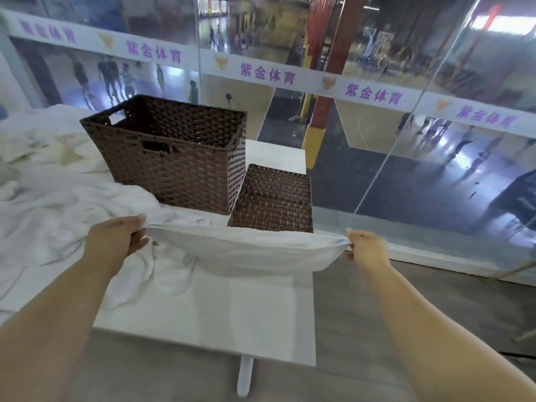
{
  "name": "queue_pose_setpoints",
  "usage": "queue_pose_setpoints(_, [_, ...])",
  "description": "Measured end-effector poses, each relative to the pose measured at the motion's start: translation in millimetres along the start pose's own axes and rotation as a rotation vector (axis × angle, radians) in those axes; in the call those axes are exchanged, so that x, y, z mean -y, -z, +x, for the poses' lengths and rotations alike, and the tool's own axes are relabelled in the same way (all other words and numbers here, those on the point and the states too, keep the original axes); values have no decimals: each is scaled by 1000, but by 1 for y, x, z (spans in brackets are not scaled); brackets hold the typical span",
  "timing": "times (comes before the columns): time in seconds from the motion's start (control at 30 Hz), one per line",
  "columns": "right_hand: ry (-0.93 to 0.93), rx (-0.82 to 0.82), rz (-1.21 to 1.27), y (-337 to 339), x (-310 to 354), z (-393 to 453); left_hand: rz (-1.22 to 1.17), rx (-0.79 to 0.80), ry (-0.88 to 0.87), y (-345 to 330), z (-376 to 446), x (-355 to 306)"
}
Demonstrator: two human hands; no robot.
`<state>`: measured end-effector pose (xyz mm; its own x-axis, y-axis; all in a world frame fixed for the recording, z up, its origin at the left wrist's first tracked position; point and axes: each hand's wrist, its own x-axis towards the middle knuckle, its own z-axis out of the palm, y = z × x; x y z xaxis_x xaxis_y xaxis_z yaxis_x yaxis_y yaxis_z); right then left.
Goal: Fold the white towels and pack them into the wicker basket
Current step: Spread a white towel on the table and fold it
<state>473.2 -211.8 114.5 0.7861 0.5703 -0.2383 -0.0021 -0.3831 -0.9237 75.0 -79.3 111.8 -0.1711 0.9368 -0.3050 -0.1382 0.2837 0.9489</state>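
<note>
1. White table point(255, 314): It carries everything, and its right edge lies just under your right hand. The towel's right end overhangs that edge. If you lower the towel as it hangs now, expect that end to drape off the table and drag the fold crooked. Shift the towel left before laying it down.

2. Loose towels point(58, 204): An unfolded heap lies at left, reaching under the held towel's left end. Risk: the held towel snags on it and picks up wrinkles.

3. Wicker basket point(174, 152): It stands open at the back of the table, well clear of your hands; no towel shows inside. Its lid point(272, 201) lies flat just right of it, directly behind the held towel. A forward swing could catch the lid and push it toward the table edge.

4. Held towel point(240, 253): It hangs doubled and sagging between both hands, above the table.

5. Left hand point(116, 242) and right hand point(367, 246): Each pinches one upper end of the towel. The right pinch looks shallow, at the very corner; a slip there would undo the fold.
</note>
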Motion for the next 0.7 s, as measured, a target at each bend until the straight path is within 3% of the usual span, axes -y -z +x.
queue_pose_setpoints(0.1, [-80,-27,204,11,32,8,3,133,-87,-12,-1,-30])
queue_pose_setpoints(0.2, [-54,64,347,26,56,11,73,173,-207,-22,2,-51])
queue_pose_setpoints(0.43, [311,33,136,53,81,2,357,102,-451,-38,4,-82])
queue_pose_setpoints(0.57, [325,-5,136,68,70,-2,407,214,-497,-33,3,-81])
queue_pose_setpoints(0.7, [289,9,103,76,51,-11,390,236,-416,-34,8,-70])
